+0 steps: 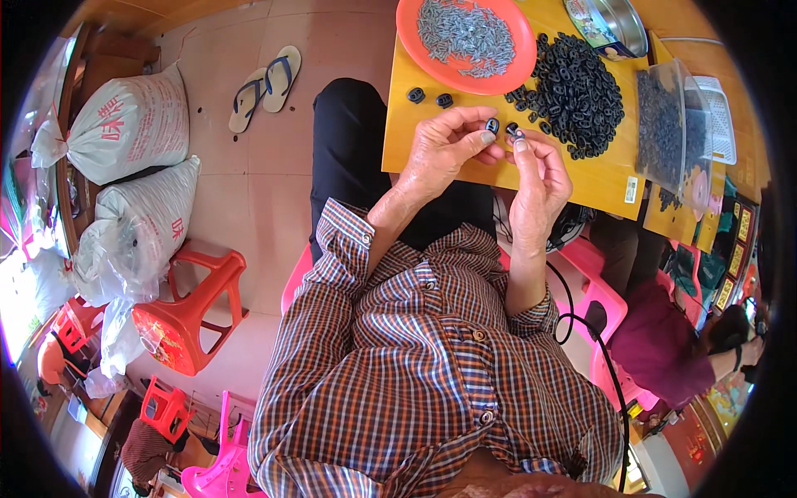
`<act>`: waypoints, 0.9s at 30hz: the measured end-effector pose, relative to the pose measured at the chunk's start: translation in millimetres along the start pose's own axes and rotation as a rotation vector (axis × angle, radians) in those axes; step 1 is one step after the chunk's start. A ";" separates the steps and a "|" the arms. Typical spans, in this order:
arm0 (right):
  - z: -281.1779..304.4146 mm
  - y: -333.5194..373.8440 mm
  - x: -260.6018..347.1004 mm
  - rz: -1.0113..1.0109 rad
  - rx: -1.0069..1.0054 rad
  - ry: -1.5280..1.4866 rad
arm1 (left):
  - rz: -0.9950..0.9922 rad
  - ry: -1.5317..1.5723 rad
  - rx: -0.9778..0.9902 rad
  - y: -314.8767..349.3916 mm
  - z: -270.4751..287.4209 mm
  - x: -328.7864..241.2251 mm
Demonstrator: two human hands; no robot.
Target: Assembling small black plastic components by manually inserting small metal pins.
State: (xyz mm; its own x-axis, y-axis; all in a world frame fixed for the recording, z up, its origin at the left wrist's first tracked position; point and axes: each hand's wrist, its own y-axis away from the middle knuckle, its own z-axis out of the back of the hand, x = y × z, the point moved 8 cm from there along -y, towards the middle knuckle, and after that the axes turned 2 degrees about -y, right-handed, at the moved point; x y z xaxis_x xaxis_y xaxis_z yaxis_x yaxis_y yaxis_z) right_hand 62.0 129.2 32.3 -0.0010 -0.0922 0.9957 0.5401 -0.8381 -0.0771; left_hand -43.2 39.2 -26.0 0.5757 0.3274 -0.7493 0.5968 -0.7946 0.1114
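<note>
Orange plate (477, 84) and black heap (584, 95) lie beyond left fingers (471, 149) pinching one black piece (492, 125) and right fingers (525, 162) pinching another.

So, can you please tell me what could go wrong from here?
The left hand and right hand each pinch a small black piece, so one might slip and drop. The coral plate sits close to the left edge of the yellow table; a knock could perhaps spill its small silvery pieces.

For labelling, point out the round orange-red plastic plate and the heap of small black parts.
Round orange-red plastic plate (483, 86): head view, lower rim.
Heap of small black parts (581, 95): head view, middle.
</note>
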 end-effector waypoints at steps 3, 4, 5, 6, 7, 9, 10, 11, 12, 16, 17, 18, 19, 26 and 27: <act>-2.6 0.5 -2.2 -0.030 0.046 0.048 | 0.006 -0.002 -0.012 -0.2 1.5 1.3; -3.3 0.9 -0.2 -0.030 0.044 0.049 | 0.007 -0.002 -0.011 -0.3 1.2 1.5; -6.1 1.3 3.0 -0.043 0.045 0.028 | 0.017 0.010 -0.012 -0.2 0.9 1.8; -8.0 1.6 4.2 -0.057 0.046 0.007 | 0.027 0.021 -0.014 -0.1 0.9 2.4; -8.4 1.7 3.8 -0.057 0.047 0.007 | 0.027 0.021 -0.014 -0.3 1.4 2.5; -9.4 1.9 2.4 -0.066 0.055 -0.014 | 0.014 0.022 -0.002 -0.7 1.0 1.5; -9.6 1.9 2.6 -0.066 0.056 -0.014 | 0.014 0.022 -0.003 -0.5 1.2 1.3; -10.5 2.0 2.6 -0.073 0.063 -0.011 | 0.023 0.018 0.000 -0.4 1.0 1.3; -11.4 2.1 2.7 -0.080 0.071 -0.009 | 0.032 0.015 0.002 -0.2 0.6 1.3; -14.0 3.3 2.5 -0.121 0.080 -0.016 | 0.043 0.006 -0.005 0.3 0.3 1.4; -14.0 2.9 2.1 -0.113 0.087 -0.004 | 0.042 0.000 0.000 0.1 0.2 1.3; -14.2 2.7 2.1 -0.106 0.093 0.008 | 0.041 -0.007 0.004 0.0 0.1 1.3; -14.4 2.7 2.2 -0.106 0.093 0.008 | 0.042 -0.008 0.004 0.0 0.2 1.1; -15.6 2.4 1.4 -0.123 0.099 0.002 | 0.051 -0.046 0.007 1.9 -1.9 -0.8; -15.2 2.3 0.7 -0.118 0.100 0.005 | 0.043 -0.047 0.005 2.1 -2.1 -1.6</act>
State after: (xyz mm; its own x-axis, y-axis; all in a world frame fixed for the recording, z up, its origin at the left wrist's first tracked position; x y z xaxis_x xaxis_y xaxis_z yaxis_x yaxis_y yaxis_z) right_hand 50.4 119.0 32.1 -0.0732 0.0008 0.9973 0.6175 -0.7852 0.0460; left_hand -41.7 38.1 -23.2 0.5737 0.2684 -0.7738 0.5695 -0.8098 0.1413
